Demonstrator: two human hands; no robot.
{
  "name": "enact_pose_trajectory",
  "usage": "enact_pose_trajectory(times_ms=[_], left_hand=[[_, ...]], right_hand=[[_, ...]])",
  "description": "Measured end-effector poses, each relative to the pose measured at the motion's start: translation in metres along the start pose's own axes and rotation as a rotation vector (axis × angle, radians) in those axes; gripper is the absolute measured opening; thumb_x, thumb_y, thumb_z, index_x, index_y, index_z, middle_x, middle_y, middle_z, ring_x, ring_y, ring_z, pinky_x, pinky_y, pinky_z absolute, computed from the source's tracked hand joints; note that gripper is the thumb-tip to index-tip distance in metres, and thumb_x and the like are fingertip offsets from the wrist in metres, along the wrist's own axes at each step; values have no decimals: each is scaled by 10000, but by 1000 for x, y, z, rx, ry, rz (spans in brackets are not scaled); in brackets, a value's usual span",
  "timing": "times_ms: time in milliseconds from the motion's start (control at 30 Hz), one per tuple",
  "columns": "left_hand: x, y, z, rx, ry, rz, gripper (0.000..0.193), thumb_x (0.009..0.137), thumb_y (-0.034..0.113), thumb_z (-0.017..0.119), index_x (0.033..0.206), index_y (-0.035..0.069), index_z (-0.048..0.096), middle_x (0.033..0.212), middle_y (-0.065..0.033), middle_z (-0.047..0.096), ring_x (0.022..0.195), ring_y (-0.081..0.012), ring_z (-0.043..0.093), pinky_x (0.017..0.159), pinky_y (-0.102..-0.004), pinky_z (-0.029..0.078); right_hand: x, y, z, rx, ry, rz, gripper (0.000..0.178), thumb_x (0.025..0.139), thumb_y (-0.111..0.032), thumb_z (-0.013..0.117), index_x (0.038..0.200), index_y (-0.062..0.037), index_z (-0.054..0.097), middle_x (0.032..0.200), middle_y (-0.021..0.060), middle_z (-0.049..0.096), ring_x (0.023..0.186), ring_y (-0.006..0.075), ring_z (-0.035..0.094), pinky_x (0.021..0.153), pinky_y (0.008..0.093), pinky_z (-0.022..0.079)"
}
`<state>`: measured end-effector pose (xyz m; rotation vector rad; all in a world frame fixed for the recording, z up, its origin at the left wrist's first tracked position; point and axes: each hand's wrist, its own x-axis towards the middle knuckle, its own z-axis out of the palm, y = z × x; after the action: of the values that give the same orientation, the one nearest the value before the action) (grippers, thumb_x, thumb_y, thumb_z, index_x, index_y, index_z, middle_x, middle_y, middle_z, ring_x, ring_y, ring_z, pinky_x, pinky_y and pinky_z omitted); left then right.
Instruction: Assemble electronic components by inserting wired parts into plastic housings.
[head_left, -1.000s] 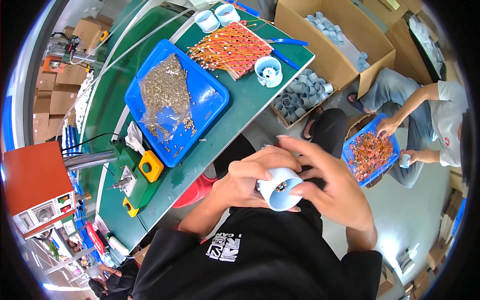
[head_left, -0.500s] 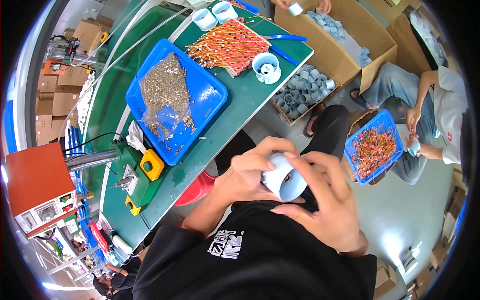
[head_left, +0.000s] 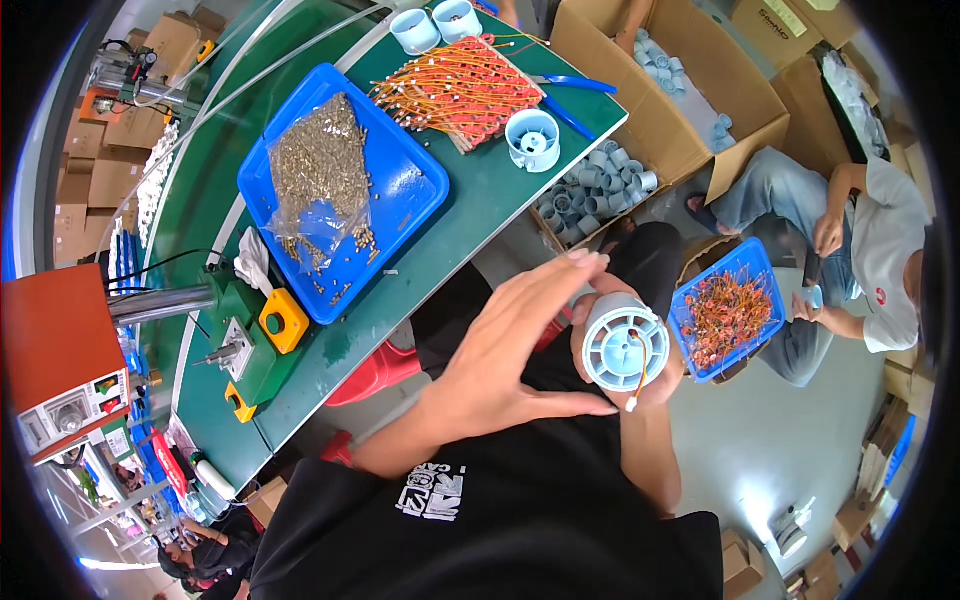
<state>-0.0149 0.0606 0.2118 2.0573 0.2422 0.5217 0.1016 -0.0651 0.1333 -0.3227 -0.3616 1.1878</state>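
A light blue plastic cup-shaped housing (head_left: 597,350) is gripped in my right hand (head_left: 655,398), whose fingers wrap round it from behind and are partly hidden. Its spoked end faces up toward me. A short orange-and-red wire (head_left: 641,372) with a small white connector hangs out over the rim. Just left of the housing, my left hand (head_left: 500,345) is open, fingers stretched out and thumb spread below; it holds nothing. On the green table (head_left: 420,290) stands a similar housing (head_left: 532,141), upright beside a pile of red discs with orange wires (head_left: 460,90).
A blue tray (head_left: 415,200) carries a bag of small brass-coloured parts. Left of it stands a green-and-orange machine (head_left: 70,350) with a yellow button box (head_left: 284,322). Cartons of housings (head_left: 597,190) stand beyond the table. At right, a seated co-worker (head_left: 885,250) is near a blue tray of wired parts (head_left: 725,310).
The housing, earlier between both hands with its open mouth showing, is turned so its spoked end and wire show. My left hand has let go and opened. The view has shifted slightly.
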Motion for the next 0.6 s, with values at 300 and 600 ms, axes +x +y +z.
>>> enact_pose_trajectory(times_ms=[300, 600], left_hand=[[0, -9, 11, 109, 65, 69, 666, 587, 208, 836, 1186, 72, 578, 1204, -72, 618, 1264, -301, 477, 1033, -482, 305], [-3, -11, 13, 170, 92, 88, 656, 568, 213, 855, 1154, 76, 594, 1191, -68, 624, 1245, -306, 494, 1036, -495, 301]], right_hand=[[-6, -2, -6, -215, 115, 112, 818, 897, -476, 480, 1394, 128, 242, 1443, 217, 341, 1256, 244, 470, 1038, 343, 379], [10, 16, -11, 358, -228, -119, 765, 895, -464, 498, 1383, 95, 310, 1451, 238, 326, 1266, 268, 460, 1043, 365, 378]])
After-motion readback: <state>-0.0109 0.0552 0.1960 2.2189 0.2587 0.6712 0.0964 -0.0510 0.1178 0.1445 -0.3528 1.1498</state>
